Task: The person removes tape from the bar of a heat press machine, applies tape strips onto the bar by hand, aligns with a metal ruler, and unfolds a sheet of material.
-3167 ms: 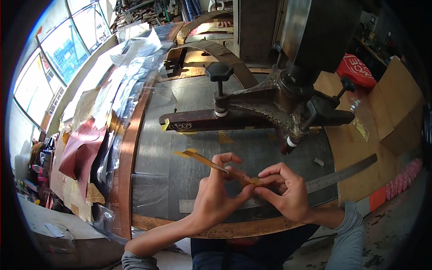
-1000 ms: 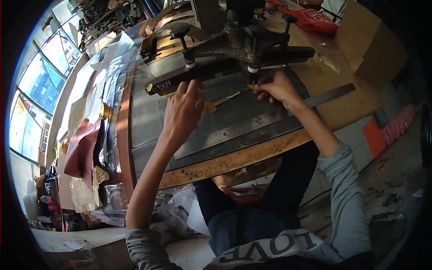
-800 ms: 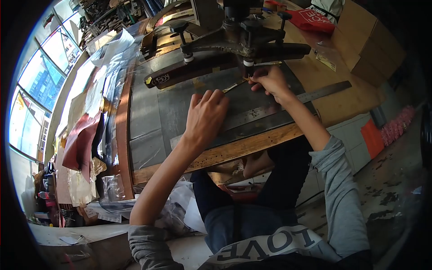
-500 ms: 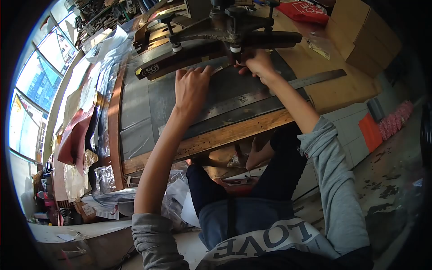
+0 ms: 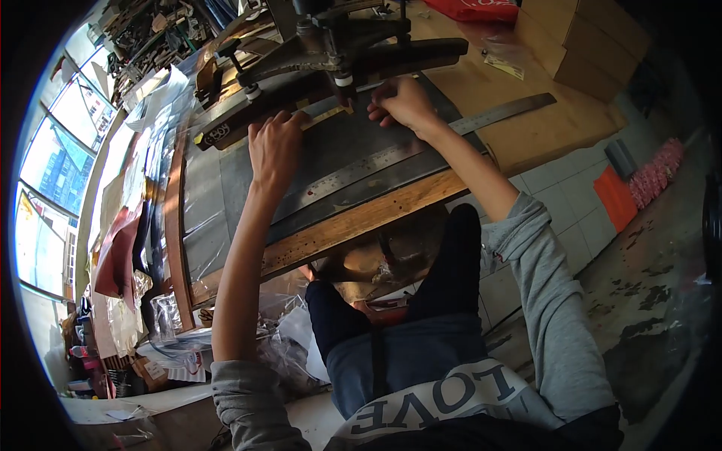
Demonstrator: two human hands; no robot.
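My left hand [image 5: 276,150] is at the left end of a narrow yellowish strip [image 5: 329,115], its bent fingers close together on it. The strip lies on the dark sheet [image 5: 241,169], along the near side of a dark clamp bar [image 5: 282,101] with white lettering. To the right of the strip's taped end, my right hand [image 5: 404,105] hovers with loosely bent fingers apart and nothing visible between them. A long steel ruler [image 5: 444,134] lies slantwise on the sheet, nearer to me, passing below my right forearm.
Above the bar stands a metal clamp frame [image 5: 331,60] with knobs. A cardboard box [image 5: 602,45] and red bag [image 5: 477,9] are at the back right. The wooden table edge [image 5: 361,225] runs before my knees. Plastic film and red sheets [image 5: 116,252] lie left.
My right hand has let go of the strip's right end and moved off to its right. My left hand remains at the strip's left part. The view has shifted, so the bench appears further left.
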